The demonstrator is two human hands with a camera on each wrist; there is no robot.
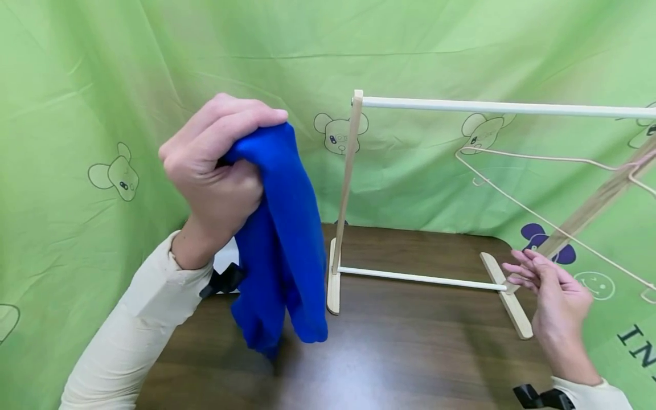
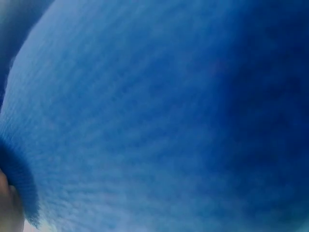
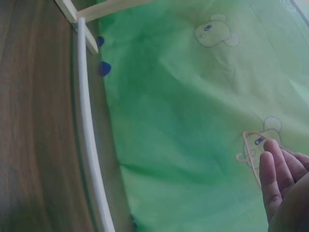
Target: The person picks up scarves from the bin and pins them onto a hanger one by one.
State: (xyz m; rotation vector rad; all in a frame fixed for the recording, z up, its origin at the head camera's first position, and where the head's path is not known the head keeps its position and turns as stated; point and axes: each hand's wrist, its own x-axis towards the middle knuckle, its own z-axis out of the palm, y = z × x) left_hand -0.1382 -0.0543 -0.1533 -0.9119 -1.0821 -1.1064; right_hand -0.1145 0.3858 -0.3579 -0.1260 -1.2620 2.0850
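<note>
My left hand point(image 1: 215, 154) grips a blue knitted cloth point(image 1: 294, 228) near its top, thumb tucked under, and the folded fabric hangs down over the table. In the left wrist view the blue knit point(image 2: 145, 106) fills nearly everything, with a bit of hand at the lower left edge. My right hand point(image 1: 556, 296) is raised at the right with loosely bent fingers and holds nothing. Just above it slants the lower bar of a thin pale-pink hanger point(image 1: 543, 158), whose right part runs out of the head view. The right wrist view shows those fingers point(image 3: 270, 179) overlapping the hanger's corner.
A wooden rack with a white top rail point(image 1: 492, 107) and a white lower rail point(image 1: 420, 277) stands on the dark wooden table point(image 1: 400, 353). Green curtain point(image 1: 246, 34) with bear drawings surrounds it. Something white point(image 1: 225, 259) shows partly behind the left wrist and cloth.
</note>
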